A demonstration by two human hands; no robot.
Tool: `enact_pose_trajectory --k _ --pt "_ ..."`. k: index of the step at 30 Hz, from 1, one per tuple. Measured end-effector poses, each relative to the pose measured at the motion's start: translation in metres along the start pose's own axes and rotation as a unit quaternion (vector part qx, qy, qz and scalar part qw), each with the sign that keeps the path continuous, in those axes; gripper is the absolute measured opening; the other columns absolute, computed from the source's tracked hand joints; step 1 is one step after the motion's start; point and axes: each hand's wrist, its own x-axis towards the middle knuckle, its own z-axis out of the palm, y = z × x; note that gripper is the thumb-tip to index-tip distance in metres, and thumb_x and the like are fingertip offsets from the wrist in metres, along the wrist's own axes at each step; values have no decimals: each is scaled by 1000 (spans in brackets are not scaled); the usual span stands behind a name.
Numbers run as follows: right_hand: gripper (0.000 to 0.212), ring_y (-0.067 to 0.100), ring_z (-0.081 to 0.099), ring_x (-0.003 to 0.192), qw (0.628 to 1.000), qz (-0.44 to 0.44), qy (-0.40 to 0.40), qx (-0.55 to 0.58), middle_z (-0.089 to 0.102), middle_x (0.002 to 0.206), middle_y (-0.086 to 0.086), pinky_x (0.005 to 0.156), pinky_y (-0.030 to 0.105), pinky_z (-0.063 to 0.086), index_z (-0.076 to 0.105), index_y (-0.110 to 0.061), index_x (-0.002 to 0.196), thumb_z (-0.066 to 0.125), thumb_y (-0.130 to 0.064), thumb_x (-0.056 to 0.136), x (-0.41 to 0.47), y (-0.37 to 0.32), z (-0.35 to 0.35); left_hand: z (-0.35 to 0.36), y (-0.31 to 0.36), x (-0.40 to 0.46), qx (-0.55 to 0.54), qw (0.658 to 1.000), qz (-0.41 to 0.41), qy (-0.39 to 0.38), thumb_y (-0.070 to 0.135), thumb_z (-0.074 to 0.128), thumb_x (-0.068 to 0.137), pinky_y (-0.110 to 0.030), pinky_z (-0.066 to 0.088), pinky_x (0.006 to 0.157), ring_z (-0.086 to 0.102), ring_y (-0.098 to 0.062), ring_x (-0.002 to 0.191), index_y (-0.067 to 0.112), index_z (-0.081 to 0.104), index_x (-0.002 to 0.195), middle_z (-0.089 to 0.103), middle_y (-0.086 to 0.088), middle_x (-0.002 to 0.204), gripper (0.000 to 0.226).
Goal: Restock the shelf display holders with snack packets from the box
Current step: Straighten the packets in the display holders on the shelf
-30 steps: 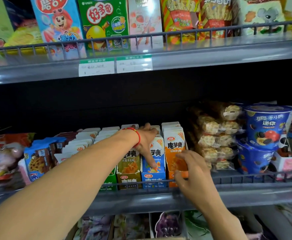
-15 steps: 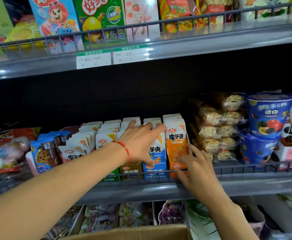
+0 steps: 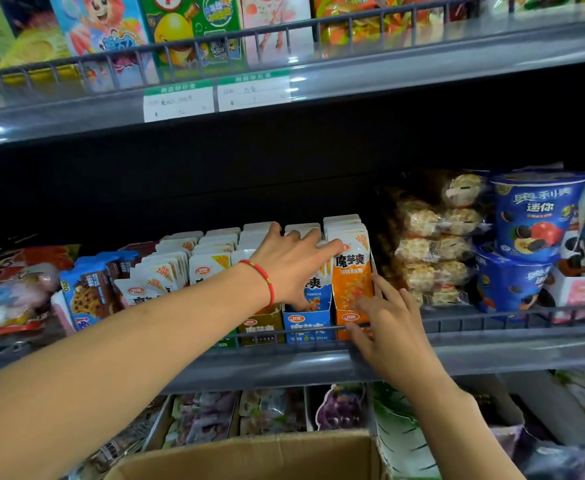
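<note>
Snack packets (image 3: 351, 261) stand upright in a row of display holders (image 3: 307, 323) on the middle shelf (image 3: 491, 355), behind its low wire rail (image 3: 491, 315). Just right of the orange holder (image 3: 349, 317), bagged puffed snacks (image 3: 433, 244) crowd the end of the row; dark open space lies above the packet tops. The left hand (image 3: 289, 268), a red bracelet (image 3: 261, 277) at its wrist, reaches across with straight, spread fingers resting over the packet tops. The right hand (image 3: 391, 330) lies with relaxed, straight fingers against the orange holder's front and right edge. The cardboard box (image 3: 249, 455) sits below at the bottom edge.
</note>
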Motion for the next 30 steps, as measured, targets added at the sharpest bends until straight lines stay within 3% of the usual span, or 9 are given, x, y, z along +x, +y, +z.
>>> enact_pose_trajectory --k 6,10,15,21,25,30 --pt "18 11 6 156 1000 -2 -5 12 54 148 -3 125 45 5 64 -26 115 62 -34 100 -2 0 -3 16 1 5 0 997 -74 3 58 87 62 -59 42 101 56 -35 120 27 23 142 45 -10 143 107" --pt "18 10 5 157 1000 0 -11 15 55 146 -6 125 46 5 63 -26 116 61 -35 100 -2 0 -2 22 -4 21 -51 992 -109 -31 54 90 58 -65 36 107 44 -36 134 29 15 149 36 -12 150 120" --pt "19 9 3 156 1000 5 -18 3 53 147 -9 126 46 1 61 -28 118 59 -36 101 -2 0 -4 29 -11 23 -92 989 -112 -33 59 89 58 -69 17 118 19 -35 151 28 -7 158 16 -11 164 142" --pt "52 23 22 153 995 -67 14 -74 47 147 -2 125 58 10 52 -29 143 63 -39 93 8 -32 6 38 -13 19 -110 987 -114 -13 61 87 60 -65 23 118 22 -33 150 27 -4 159 19 -9 163 139" --pt "51 34 29 151 988 -60 -20 -139 48 148 9 119 68 19 65 -24 130 67 -47 85 18 -44 21 37 -11 15 -101 989 -110 -3 59 85 63 -65 24 117 25 -32 148 26 -3 159 20 -9 161 135" --pt "33 30 37 147 987 -100 -7 -125 58 131 1 115 67 27 62 -25 113 66 -42 85 18 -41 26 41 1 6 -19 992 -115 46 61 79 66 -68 21 116 29 -35 145 21 -3 158 20 -13 161 130"
